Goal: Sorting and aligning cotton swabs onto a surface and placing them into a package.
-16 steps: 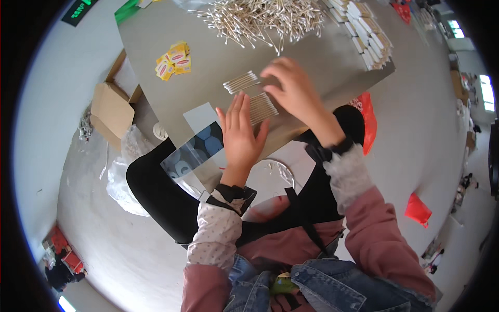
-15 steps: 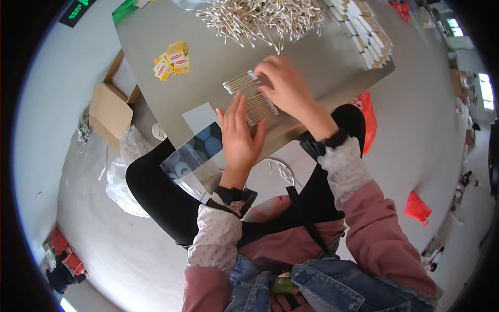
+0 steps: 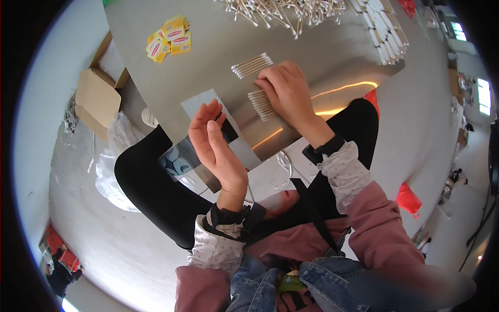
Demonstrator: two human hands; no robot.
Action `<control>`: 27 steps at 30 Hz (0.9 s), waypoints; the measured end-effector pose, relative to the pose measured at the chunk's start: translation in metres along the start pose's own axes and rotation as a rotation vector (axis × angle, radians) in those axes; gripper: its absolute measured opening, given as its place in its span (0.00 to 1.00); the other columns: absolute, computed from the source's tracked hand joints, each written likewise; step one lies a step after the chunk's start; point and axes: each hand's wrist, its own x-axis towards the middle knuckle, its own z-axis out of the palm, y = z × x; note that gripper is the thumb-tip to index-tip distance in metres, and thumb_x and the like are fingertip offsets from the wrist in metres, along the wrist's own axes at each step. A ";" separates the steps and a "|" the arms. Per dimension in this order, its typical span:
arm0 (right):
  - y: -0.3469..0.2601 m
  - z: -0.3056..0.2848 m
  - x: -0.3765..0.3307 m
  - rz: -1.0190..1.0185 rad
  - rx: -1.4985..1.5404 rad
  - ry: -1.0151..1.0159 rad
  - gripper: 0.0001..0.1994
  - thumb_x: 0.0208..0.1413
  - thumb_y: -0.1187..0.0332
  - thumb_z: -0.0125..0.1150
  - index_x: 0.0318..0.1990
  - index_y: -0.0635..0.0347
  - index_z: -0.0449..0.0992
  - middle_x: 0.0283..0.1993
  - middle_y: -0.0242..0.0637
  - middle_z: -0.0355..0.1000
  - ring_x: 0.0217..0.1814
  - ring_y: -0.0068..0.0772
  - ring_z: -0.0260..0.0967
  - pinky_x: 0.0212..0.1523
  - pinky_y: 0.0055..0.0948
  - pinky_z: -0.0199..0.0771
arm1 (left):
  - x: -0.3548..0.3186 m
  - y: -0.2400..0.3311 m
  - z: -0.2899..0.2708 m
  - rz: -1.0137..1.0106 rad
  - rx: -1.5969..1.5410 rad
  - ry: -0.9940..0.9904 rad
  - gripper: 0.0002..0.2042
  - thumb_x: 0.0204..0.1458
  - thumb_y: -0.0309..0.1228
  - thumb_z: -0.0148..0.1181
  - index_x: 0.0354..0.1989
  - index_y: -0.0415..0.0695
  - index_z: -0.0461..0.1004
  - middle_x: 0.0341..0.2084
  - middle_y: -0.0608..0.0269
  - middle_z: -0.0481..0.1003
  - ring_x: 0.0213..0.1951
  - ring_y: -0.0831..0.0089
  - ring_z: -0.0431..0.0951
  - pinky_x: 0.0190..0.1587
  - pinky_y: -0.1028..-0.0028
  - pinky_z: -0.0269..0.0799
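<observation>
My right hand (image 3: 291, 96) lies over the right ends of a short row of cotton swabs (image 3: 261, 106), its fingers bent and pressed together at their upper edge; the thumb is hidden. A second, separate row of cotton swabs (image 3: 252, 65) lies flat just beyond the fingertips. My left hand (image 3: 215, 140) is raised over the table's near edge, palm turned inward, fingers loosely curled and apart, holding nothing. Beneath it is a pale flat sheet (image 3: 197, 100), beside a clear plastic piece with a blue-grey circle pattern (image 3: 176, 162).
A large loose heap of cotton swabs (image 3: 291, 11) covers the back of the metal table (image 3: 156, 86). Stacked white-wrapped bundles (image 3: 383, 34) stand at its right. Yellow printed packets (image 3: 170, 39) lie at the left. An open cardboard box (image 3: 97, 101) is beyond the left edge.
My left hand has lifted off the lower swab row and moved left, its palm turning inward. My right hand has come down from beside the upper row onto the lower row's right end.
</observation>
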 end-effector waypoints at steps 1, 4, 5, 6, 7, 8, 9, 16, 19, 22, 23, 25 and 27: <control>-0.001 0.003 -0.004 -0.016 -0.055 0.014 0.06 0.55 0.69 0.65 0.35 0.54 0.72 0.32 0.31 0.73 0.38 0.41 0.68 0.44 0.40 0.69 | -0.001 0.002 -0.003 -0.002 -0.002 0.008 0.19 0.69 0.32 0.42 0.63 0.33 0.62 0.58 0.44 0.71 0.59 0.59 0.71 0.63 0.62 0.65; -0.008 0.009 -0.011 0.012 -0.073 0.019 0.06 0.56 0.70 0.64 0.34 0.54 0.72 0.32 0.31 0.73 0.40 0.41 0.68 0.44 0.39 0.69 | -0.008 0.009 -0.019 0.009 -0.001 0.099 0.18 0.69 0.33 0.42 0.62 0.35 0.63 0.57 0.43 0.71 0.58 0.59 0.72 0.62 0.61 0.65; -0.012 0.011 -0.012 0.008 -0.068 0.014 0.06 0.56 0.70 0.64 0.34 0.54 0.72 0.32 0.31 0.73 0.40 0.41 0.68 0.44 0.39 0.69 | -0.010 0.010 -0.022 0.010 -0.001 0.107 0.18 0.69 0.33 0.42 0.62 0.35 0.63 0.57 0.43 0.71 0.58 0.59 0.72 0.62 0.61 0.65; -0.018 0.015 -0.013 0.005 -0.056 0.007 0.05 0.55 0.70 0.64 0.34 0.54 0.72 0.32 0.31 0.73 0.40 0.40 0.68 0.44 0.39 0.69 | -0.011 0.010 -0.028 0.001 -0.035 0.136 0.18 0.69 0.34 0.42 0.62 0.35 0.63 0.57 0.43 0.71 0.59 0.58 0.72 0.63 0.61 0.65; -0.024 0.018 -0.013 0.003 -0.043 0.001 0.05 0.54 0.71 0.64 0.34 0.54 0.72 0.32 0.31 0.73 0.40 0.40 0.67 0.45 0.38 0.69 | -0.012 0.010 -0.033 -0.006 -0.068 0.164 0.19 0.69 0.34 0.42 0.62 0.35 0.63 0.58 0.43 0.70 0.59 0.57 0.71 0.63 0.60 0.64; -0.030 0.023 -0.013 0.000 -0.034 0.001 0.05 0.54 0.71 0.64 0.34 0.54 0.72 0.32 0.31 0.73 0.40 0.40 0.67 0.45 0.38 0.69 | -0.012 0.010 -0.036 -0.002 -0.064 0.171 0.19 0.69 0.34 0.42 0.62 0.35 0.63 0.58 0.43 0.70 0.59 0.57 0.71 0.63 0.60 0.64; -0.038 0.030 -0.010 -0.026 -0.014 -0.009 0.05 0.54 0.72 0.65 0.34 0.55 0.73 0.32 0.32 0.73 0.39 0.41 0.68 0.43 0.39 0.68 | -0.011 0.008 -0.037 0.021 -0.066 0.150 0.20 0.70 0.35 0.41 0.62 0.35 0.62 0.58 0.43 0.70 0.61 0.57 0.70 0.65 0.60 0.63; -0.064 0.058 0.005 -0.135 0.029 -0.072 0.06 0.53 0.73 0.65 0.35 0.55 0.73 0.32 0.32 0.73 0.40 0.42 0.69 0.43 0.39 0.70 | 0.005 -0.002 -0.036 0.036 -0.068 0.036 0.26 0.71 0.42 0.38 0.69 0.37 0.55 0.66 0.42 0.62 0.70 0.56 0.60 0.73 0.60 0.49; -0.068 0.058 0.005 -0.134 -0.010 -0.077 0.07 0.53 0.73 0.64 0.38 0.55 0.73 0.36 0.33 0.73 0.44 0.43 0.69 0.47 0.41 0.70 | 0.012 -0.002 -0.033 0.023 -0.077 -0.009 0.27 0.71 0.45 0.36 0.71 0.39 0.52 0.68 0.43 0.59 0.72 0.58 0.56 0.75 0.63 0.45; -0.074 0.057 0.005 -0.026 -0.038 -0.072 0.10 0.54 0.75 0.62 0.44 0.56 0.73 0.45 0.36 0.74 0.53 0.45 0.69 0.52 0.42 0.70 | 0.010 -0.004 -0.030 0.008 -0.046 -0.066 0.28 0.71 0.45 0.36 0.71 0.39 0.52 0.69 0.44 0.60 0.72 0.58 0.57 0.75 0.62 0.45; -0.075 0.056 0.005 -0.024 -0.044 -0.075 0.10 0.54 0.75 0.62 0.44 0.56 0.73 0.45 0.36 0.74 0.53 0.45 0.69 0.52 0.42 0.70 | 0.005 -0.004 -0.028 -0.011 -0.065 -0.059 0.28 0.71 0.45 0.36 0.71 0.38 0.52 0.69 0.44 0.59 0.72 0.58 0.56 0.75 0.62 0.44; -0.077 0.055 0.005 -0.001 -0.085 -0.015 0.14 0.56 0.72 0.60 0.50 0.60 0.74 0.55 0.39 0.72 0.64 0.45 0.66 0.57 0.40 0.70 | 0.000 -0.003 -0.025 -0.036 -0.083 -0.053 0.28 0.70 0.45 0.36 0.71 0.38 0.52 0.69 0.44 0.59 0.72 0.58 0.56 0.75 0.62 0.44; -0.079 0.059 0.003 0.003 -0.108 -0.032 0.16 0.56 0.73 0.59 0.53 0.61 0.73 0.59 0.41 0.71 0.68 0.47 0.63 0.60 0.42 0.68 | -0.003 -0.002 -0.022 -0.013 -0.112 -0.021 0.28 0.70 0.44 0.36 0.71 0.38 0.52 0.70 0.44 0.57 0.73 0.59 0.54 0.75 0.62 0.43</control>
